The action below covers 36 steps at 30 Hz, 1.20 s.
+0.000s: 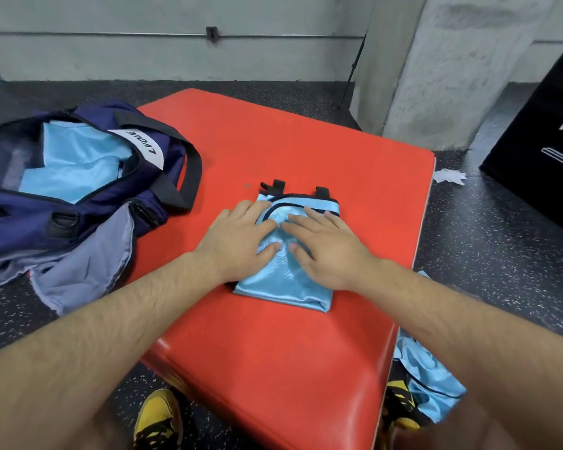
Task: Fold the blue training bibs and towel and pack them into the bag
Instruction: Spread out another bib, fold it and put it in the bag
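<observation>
My L hand (pixel 238 235) & R hand (pixel 327 251) both flat, fingers spread, pressing folded blue bib (pixel 286 284) on red desk (pixel 273 141). Open bag (pixel 78 216) at left, w/ bibs (pixel 72 164) inside.

One view, head-worn, wide-angle. Faces forward and steeply down onto the red pad (pixel 306 141), centre frame, near. Left forearm (pixel 95 336) and right forearm (pixel 468 319) enter from the lower corners; a yellow shoe (pixel 158 417) sits at the bottom edge, almost under the lens. Wall (pixel 143 60) crosses the top. Bag (pixel 78 203) at left edge, black box (pixel 540 157) cut off at upper right.
</observation>
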{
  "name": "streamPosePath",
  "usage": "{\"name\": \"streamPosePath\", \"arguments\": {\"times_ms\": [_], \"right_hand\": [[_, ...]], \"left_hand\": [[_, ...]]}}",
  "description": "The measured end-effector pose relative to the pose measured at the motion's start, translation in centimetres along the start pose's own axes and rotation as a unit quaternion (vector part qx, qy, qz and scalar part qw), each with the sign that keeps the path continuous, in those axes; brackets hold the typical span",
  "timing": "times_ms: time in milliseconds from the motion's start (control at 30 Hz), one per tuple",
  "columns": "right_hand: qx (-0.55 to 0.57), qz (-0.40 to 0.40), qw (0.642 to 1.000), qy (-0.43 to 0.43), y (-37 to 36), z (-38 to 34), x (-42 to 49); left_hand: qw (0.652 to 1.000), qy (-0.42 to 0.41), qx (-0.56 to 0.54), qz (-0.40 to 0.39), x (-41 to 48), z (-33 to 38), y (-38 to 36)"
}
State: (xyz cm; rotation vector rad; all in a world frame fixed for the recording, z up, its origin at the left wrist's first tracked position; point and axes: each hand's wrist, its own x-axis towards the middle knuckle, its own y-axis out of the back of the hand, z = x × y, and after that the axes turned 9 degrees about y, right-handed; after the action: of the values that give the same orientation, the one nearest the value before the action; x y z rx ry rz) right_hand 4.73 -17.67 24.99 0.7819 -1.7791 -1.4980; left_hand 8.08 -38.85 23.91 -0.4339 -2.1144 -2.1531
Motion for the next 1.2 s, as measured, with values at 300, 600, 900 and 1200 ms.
{"name": "streamPosePath", "arguments": {"times_ms": [300, 600, 900, 1200], "right_hand": [[0.031, -0.122, 0.99, -0.057, -0.4, 1.4, -3.3], [0.043, -0.064, 0.988, 0.136, 1.9, 2.0, -5.8], [0.063, -0.015, 0.991, 0.116, 2.6, 1.1, -6.0], [0.18, 0.097, 0.979, 0.013, 1.8, 1.6, -6.2]], "left_hand": [[0.976, 0.023, -0.064, -0.208, -1.3, -1.9, -0.7], [0.968, -0.143, -0.174, -0.107, -3.7, -0.4, 2.0], [0.962, -0.101, -0.232, -0.103, -4.1, 0.5, 1.8], [0.959, -0.067, -0.267, -0.066, -3.6, 0.0, 2.2]]}}
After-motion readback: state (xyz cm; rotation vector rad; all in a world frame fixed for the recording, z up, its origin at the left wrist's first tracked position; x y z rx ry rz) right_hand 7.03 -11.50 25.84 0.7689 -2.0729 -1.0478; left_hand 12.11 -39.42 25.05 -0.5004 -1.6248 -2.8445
